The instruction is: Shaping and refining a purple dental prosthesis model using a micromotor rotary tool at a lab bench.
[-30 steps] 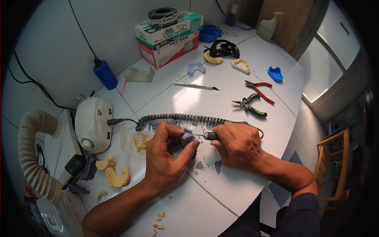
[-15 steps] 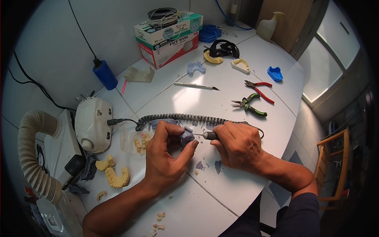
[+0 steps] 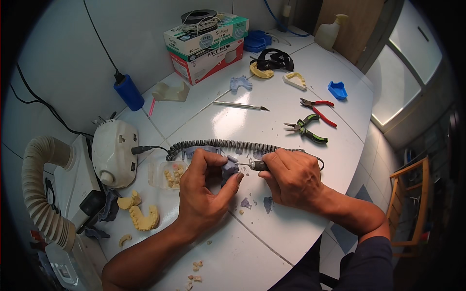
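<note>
My left hand (image 3: 206, 186) pinches a small blue-grey moulded piece (image 3: 229, 168) between thumb and fingers, just above the table. My right hand (image 3: 292, 177) grips a rotary handpiece (image 3: 258, 166), dark-bodied with a thin metal bit. Its bit points left and meets the right side of the moulded piece. From the handpiece a coiled black cord (image 3: 228, 144) runs behind both hands to a cream control box (image 3: 114, 153). Blue-grey scraps (image 3: 268, 204) lie below the hands. Beside my left hand, a clear tub (image 3: 156, 175) holds several small tooth-like pieces.
Yellow dental casts (image 3: 144, 218) lie at the left, near a ribbed hose (image 3: 36, 186). Green-handled pliers (image 3: 308, 131), red-handled cutters (image 3: 321, 111) and a craft knife (image 3: 240, 105) lie farther back. Stacked boxes (image 3: 206, 60) stand against the wall. Small fragments (image 3: 196, 278) are scattered near the front.
</note>
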`<move>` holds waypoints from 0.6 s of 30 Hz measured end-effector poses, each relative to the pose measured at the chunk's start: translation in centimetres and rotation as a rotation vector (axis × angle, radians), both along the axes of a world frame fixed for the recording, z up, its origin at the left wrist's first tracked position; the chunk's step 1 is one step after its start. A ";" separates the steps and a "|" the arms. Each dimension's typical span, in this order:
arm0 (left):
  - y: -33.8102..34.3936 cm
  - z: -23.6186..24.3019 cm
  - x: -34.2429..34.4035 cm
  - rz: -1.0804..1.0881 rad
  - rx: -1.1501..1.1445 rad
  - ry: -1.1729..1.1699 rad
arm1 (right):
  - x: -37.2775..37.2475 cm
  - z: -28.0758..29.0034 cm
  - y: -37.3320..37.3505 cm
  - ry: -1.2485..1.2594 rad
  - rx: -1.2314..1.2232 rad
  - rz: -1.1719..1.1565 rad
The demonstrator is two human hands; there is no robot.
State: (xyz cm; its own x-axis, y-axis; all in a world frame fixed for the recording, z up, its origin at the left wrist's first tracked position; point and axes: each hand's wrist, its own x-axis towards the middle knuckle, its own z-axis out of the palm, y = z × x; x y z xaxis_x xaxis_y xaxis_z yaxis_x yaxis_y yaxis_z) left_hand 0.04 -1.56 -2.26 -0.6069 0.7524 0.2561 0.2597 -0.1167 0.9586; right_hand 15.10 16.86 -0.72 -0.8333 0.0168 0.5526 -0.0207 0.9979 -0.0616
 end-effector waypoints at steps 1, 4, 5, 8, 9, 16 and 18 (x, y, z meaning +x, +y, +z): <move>0.0 0.0 0.0 -0.003 0.002 -0.007 | 0.0 0.0 0.0 0.000 -0.006 0.004; -0.1 -0.1 0.1 0.003 0.008 -0.021 | 0.2 0.1 0.0 0.016 -0.034 0.005; -0.1 -0.1 0.1 0.012 0.011 -0.029 | 0.3 0.3 0.0 0.018 -0.032 0.008; -0.3 0.1 -0.1 -0.068 -0.058 -0.060 | 0.8 0.5 0.5 -0.025 -0.094 -0.041; -0.1 0.2 -0.3 -0.069 -0.060 -0.061 | 0.5 0.3 0.9 0.020 -0.061 -0.070; 0.3 0.5 -0.9 -0.105 0.001 -0.041 | 0.0 -0.1 1.8 -0.034 -0.044 -0.183; 0.5 0.3 -1.0 -0.100 -0.011 -0.007 | 0.0 -0.2 1.8 -0.021 -0.054 -0.162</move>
